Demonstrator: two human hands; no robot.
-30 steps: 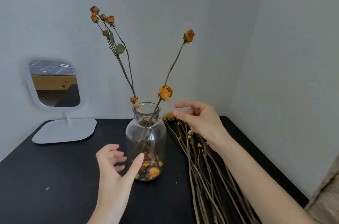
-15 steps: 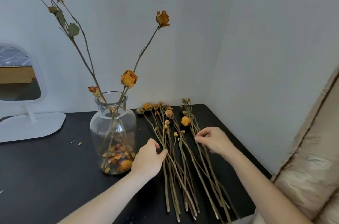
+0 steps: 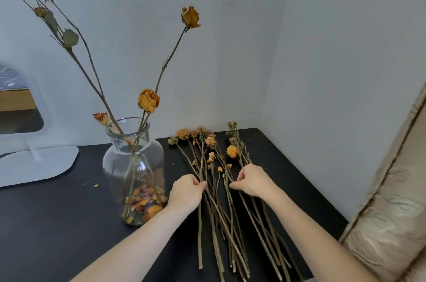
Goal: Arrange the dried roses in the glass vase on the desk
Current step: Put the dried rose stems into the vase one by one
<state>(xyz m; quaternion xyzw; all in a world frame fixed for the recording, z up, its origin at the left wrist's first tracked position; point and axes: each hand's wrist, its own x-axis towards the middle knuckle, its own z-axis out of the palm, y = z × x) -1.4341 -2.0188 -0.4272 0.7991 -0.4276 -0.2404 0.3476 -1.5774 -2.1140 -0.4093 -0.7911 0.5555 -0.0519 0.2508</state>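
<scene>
Right beside the glass vase (image 3: 133, 173), on its right, a pile of dried roses (image 3: 219, 189) lies flat on the black desk (image 3: 46, 224). The left hand (image 3: 185, 191) sits on the pile's near-vase edge, with its fingers curled in and pinching a thin stem. The right hand (image 3: 251, 181) sits on the far side of the pile from the vase, fingers bent down on the stems. I cannot tell if it holds one stem or only presses on them.

The job now looks like picking one stem out of the pile. To do it well, pinch just one stem, hold it softly, and lift it slowly. The stems cross each other, so a fast pull could drag others along or snap off dry petals.

The stems are long and thin. They run from the person toward the wall, with the flower heads at the wall end, level with the vase, and the cut ends near the desk's front edge. A few roses already stand in the vase, leaning out left and right. Loose petals lie at its bottom.
</scene>
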